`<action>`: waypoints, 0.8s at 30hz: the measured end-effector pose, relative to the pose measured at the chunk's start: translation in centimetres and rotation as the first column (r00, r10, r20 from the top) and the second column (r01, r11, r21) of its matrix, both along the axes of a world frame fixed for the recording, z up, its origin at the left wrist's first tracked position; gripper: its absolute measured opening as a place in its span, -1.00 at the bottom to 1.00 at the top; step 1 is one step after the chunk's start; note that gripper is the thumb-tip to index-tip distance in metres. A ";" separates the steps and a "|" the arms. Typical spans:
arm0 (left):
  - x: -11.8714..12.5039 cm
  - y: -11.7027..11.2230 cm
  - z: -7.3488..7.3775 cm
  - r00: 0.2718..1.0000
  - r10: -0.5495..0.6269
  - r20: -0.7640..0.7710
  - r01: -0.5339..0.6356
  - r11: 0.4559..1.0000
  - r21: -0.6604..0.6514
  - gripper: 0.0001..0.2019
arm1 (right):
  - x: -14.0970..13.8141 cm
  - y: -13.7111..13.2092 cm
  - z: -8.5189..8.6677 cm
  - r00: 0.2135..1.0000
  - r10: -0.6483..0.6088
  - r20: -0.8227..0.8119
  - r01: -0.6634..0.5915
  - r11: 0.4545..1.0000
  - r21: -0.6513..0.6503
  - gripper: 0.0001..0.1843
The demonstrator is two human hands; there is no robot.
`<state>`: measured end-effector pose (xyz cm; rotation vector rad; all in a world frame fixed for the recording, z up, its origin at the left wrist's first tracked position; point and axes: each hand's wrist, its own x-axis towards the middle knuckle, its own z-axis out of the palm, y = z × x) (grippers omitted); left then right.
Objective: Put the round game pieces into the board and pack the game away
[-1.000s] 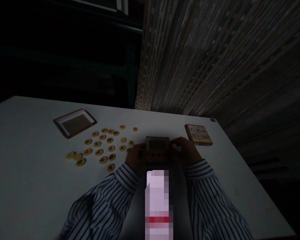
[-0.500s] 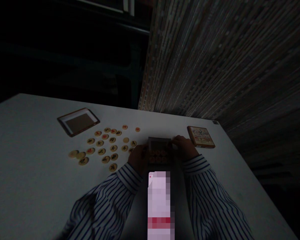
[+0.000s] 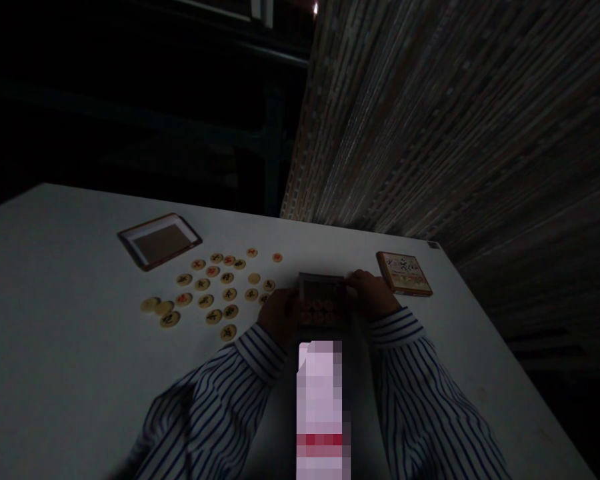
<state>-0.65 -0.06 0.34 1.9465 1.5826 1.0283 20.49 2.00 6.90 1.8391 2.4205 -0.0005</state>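
Observation:
In the dim head view, a small open box (image 3: 321,276) lies in front of me, with several round Chinese chess pieces (image 3: 317,311) in rows in its nearer part. The box's far part shows bare floor. My left hand (image 3: 279,317) is closed at its left side, fingers partly in shadow. Over the right edge, my right hand (image 3: 374,293) has its fingers pinched together near the far right corner; what is between them is too dark to make out. Left of the box, several loose Chinese chess pieces (image 3: 229,293) with red or black characters are scattered, a few blank side up.
A shallow open box lid (image 3: 130,245) lies at the table's far left. A printed box (image 3: 407,273) sits to the right of my right hand. A lit phone (image 3: 320,400), its screen blurred out, is between my forearms. Behind the white table (image 3: 80,373) hangs a string curtain (image 3: 380,133).
The view has shifted slightly, so the things on the table appear a little further right and higher. Both hands stay at the box with barely any movement.

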 end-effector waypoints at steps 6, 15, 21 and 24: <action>0.0 0.0 -0.1 1.000 -0.003 -0.003 0.003 1.000 0.001 -0.77 | -0.2 0.0 0.2 0.998 0.017 0.052 -0.015 0.999 -0.036 -0.72; 0.0 0.0 -0.1 1.000 -0.015 0.008 0.016 1.000 -0.024 -0.77 | -0.1 -0.2 0.2 0.999 0.026 0.031 -0.025 0.999 -0.038 -0.72; 0.0 0.0 -0.2 1.000 -0.016 0.009 0.016 1.000 -0.024 -0.77 | -0.1 -0.2 0.1 0.999 0.025 0.031 -0.023 0.998 -0.052 -0.71; 0.0 0.0 -0.1 1.000 -0.017 0.018 0.018 0.999 -0.030 -0.77 | -0.2 -0.3 0.2 0.999 0.030 0.039 -0.028 0.998 -0.057 -0.71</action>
